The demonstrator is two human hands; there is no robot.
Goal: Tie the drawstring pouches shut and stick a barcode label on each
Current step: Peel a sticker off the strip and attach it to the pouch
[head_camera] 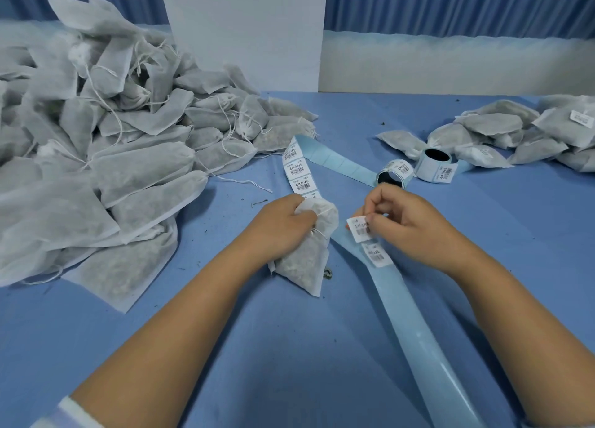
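My left hand (279, 228) grips the gathered neck of a filled white drawstring pouch (306, 260) that lies on the blue table. Just to its right, my right hand (405, 224) pinches a white barcode label (360, 228), partly lifted off the blue backing strip (399, 302). One more label (376, 255) sits on the strip just below it. The strip loops away past several labels (297, 169) toward two label rolls (394, 172) (434, 165).
A big heap of unlabelled pouches (96, 144) with loose strings fills the left side. A smaller pile of pouches (515, 134), some bearing labels, lies at the far right. A white panel (244, 31) stands at the back. Small crumbs dot the blue table (289, 347).
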